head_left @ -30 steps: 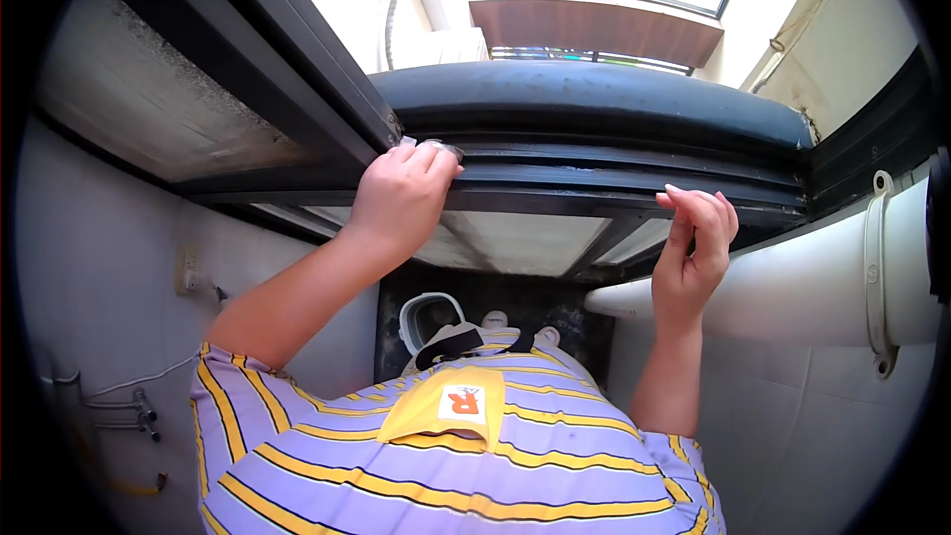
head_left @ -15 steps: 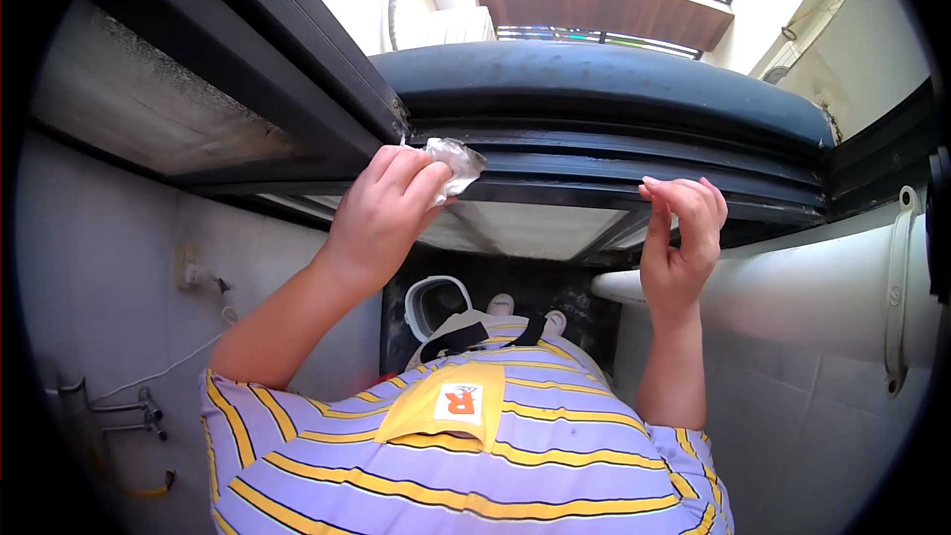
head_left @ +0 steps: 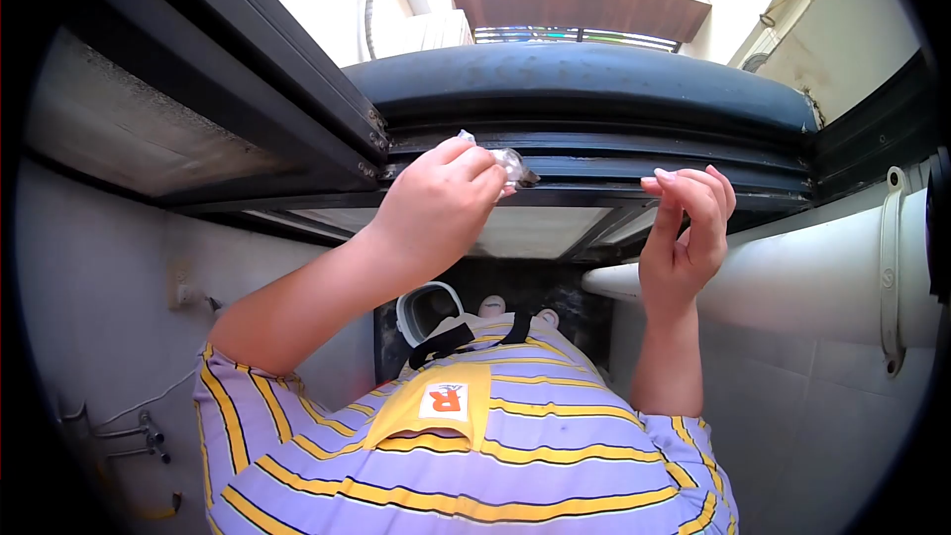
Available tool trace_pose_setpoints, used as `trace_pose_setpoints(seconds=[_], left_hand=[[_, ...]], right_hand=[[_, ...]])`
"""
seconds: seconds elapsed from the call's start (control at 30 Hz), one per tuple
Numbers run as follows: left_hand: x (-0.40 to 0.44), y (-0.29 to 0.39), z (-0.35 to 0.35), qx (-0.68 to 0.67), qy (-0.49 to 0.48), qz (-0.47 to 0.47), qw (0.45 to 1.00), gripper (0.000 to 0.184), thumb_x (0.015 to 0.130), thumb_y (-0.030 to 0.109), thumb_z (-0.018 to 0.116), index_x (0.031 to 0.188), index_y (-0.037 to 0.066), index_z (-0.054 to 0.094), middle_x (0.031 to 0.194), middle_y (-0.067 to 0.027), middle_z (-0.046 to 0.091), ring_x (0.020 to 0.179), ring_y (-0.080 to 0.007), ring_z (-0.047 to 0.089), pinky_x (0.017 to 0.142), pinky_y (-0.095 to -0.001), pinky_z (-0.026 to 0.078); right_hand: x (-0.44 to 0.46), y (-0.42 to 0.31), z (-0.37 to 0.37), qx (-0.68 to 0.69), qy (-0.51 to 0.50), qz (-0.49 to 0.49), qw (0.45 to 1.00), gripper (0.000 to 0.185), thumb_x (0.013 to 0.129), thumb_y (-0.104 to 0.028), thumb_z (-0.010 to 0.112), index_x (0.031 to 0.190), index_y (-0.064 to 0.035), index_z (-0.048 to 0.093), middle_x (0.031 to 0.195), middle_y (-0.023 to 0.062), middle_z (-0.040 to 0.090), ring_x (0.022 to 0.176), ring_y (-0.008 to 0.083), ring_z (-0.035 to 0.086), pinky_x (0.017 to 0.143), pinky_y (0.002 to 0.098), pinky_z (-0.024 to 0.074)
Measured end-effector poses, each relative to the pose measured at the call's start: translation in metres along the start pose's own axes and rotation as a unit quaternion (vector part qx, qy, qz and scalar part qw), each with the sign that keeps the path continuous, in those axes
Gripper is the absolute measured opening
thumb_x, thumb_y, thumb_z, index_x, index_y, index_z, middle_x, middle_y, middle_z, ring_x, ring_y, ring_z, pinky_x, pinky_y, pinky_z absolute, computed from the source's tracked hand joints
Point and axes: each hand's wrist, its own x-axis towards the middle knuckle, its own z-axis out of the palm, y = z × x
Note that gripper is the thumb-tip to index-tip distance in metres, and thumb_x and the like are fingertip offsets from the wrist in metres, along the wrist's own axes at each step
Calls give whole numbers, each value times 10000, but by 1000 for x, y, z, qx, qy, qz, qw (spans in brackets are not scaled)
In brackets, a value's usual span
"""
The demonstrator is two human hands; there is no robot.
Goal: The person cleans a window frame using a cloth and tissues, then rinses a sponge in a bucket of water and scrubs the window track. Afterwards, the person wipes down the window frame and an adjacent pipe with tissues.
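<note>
My left hand (head_left: 441,206) is closed around a crumpled white tissue (head_left: 511,164), its lower end stained dark. It presses the tissue against the grooved dark window track (head_left: 614,147), a little right of the upright sash frame (head_left: 327,69). At the track's right part, my right hand (head_left: 686,223) is raised near the inner edge. Its thumb and forefinger meet in a pinch while the other fingers curl loosely. Whether anything lies between those fingertips I cannot make out.
Beyond the track runs a rounded dark ledge (head_left: 584,84). A thick white pipe (head_left: 792,277) with a bracket (head_left: 894,267) crosses on the right. Below, a grey-white bucket (head_left: 404,312) stands by my feet. Taps (head_left: 144,431) and a socket (head_left: 181,287) are on the left.
My left hand has slid right along the track with the tissue, away from the corner by the sash frame. My right hand has stayed nearly in place. The view has shifted slightly.
</note>
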Motion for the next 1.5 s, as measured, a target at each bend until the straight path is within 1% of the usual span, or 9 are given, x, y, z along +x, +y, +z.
trace_pose_setpoints(seconds=[0.2,0.43,0.6,0.73,1.03,1.27,1.37,1.43,1.5], left_hand=[[75,51,46,32,20,83,996,111,922,137,711,910,32,678,894,-78,658,899,-234,618,856,-331,525],[153,105,86,10,26,116,993,137,936,164,686,880,40,697,876,-80,672,904,-243,628,853,-333,520],[219,140,115,-49,-27,132,990,113,878,118,680,824,56,758,845,-109,724,898,-268,688,868,-363,545],[270,171,121,-116,-74,130,982,153,852,112,670,770,33,772,801,-169,736,844,-321,724,814,-419,571],[334,196,148,-180,-100,182,962,199,885,184,662,897,58,817,923,-154,784,922,-338,764,831,-429,615],[319,184,115,-55,-193,265,943,208,765,167,833,926,36,812,960,-128,799,927,-295,776,812,-393,618],[301,171,112,-99,-190,189,958,245,724,180,881,921,50,815,940,-119,799,909,-285,777,799,-382,621],[286,147,86,-128,-246,212,937,292,938,268,755,857,-12,774,810,-201,739,828,-381,732,760,-444,582],[267,130,77,-172,-261,131,941,332,959,303,745,878,-17,773,778,-197,724,765,-380,717,725,-444,571]], right_hand=[[-8,3,-39,23,130,42,990,122,1133,-169,393,1219,-96,441,998,69,679,856,178,642,1052,438,441],[-37,3,-76,72,102,54,991,109,1090,-87,382,1175,-89,449,913,79,622,810,193,587,976,438,496],[-52,3,-94,54,104,45,992,85,1106,-80,375,1165,-81,436,879,115,611,720,208,581,672,329,548],[-62,0,-106,56,124,59,989,76,1111,-90,371,1158,-82,430,830,121,603,635,203,557,610,312,523],[-77,-16,-117,11,129,81,988,91,1114,-96,373,1171,-82,443,816,116,590,653,194,548,611,304,498],[-75,-25,-121,1,131,69,989,98,1124,-110,377,1172,-82,457,823,110,588,656,186,536,615,297,488],[-72,-28,-116,5,123,62,990,100,1122,-103,389,1173,-80,471,824,104,595,658,181,547,611,294,488],[-68,-30,-113,8,110,58,992,101,1120,-95,398,1175,-80,482,816,97,602,655,176,555,605,292,489],[-66,-32,-108,7,97,56,994,95,1115,-91,420,1171,-79,495,800,91,608,654,174,566,599,291,491]])
